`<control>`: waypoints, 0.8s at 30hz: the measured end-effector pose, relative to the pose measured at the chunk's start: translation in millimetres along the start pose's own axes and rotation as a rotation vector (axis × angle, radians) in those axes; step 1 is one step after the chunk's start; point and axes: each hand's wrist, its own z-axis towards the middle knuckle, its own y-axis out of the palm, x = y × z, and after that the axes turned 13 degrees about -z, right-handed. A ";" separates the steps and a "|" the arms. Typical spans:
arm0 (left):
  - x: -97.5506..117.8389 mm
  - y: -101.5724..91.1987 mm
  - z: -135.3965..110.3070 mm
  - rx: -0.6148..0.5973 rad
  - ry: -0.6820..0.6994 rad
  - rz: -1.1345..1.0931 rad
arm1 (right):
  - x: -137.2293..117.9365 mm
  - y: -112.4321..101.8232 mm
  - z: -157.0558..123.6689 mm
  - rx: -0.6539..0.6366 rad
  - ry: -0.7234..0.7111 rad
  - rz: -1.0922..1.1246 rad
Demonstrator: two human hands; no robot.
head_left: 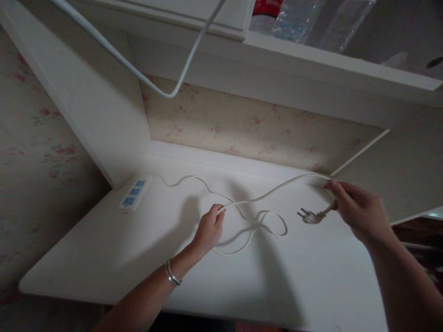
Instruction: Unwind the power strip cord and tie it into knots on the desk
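A white power strip (133, 193) with blue sockets lies at the back left of the white desk (104, 258). Its long white cord (263, 226) snakes across the desk in loose loops. My left hand (209, 228), a bracelet on the wrist, pinches the cord near the middle of the desk. My right hand (360, 210) is closed on the cord close to its end, and the plug (309, 216) hangs just left of that hand, prongs pointing left. A stretch of cord runs raised between the two hands.
A shelf (346, 64) above the desk carries plastic bottles (294, 18). Another white cable (145, 78) droops from above at the upper left. Floral wallpaper (249, 129) backs the desk niche, and white side panels close it in left and right.
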 end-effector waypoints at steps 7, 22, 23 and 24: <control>-17.2 -59.3 -8.4 -0.073 -0.059 0.112 | -39.9 64.1 -4.5 -0.150 -0.200 -0.058; -52.4 -119.2 -36.1 0.129 -0.250 0.400 | -247.7 264.7 0.9 -0.630 -0.561 0.390; -53.0 -122.3 -37.6 0.154 -0.271 0.400 | -258.6 273.9 -1.2 -0.651 -0.576 0.383; -53.5 -125.8 -39.3 0.178 -0.296 0.397 | -268.3 282.5 -3.9 -0.665 -0.590 0.378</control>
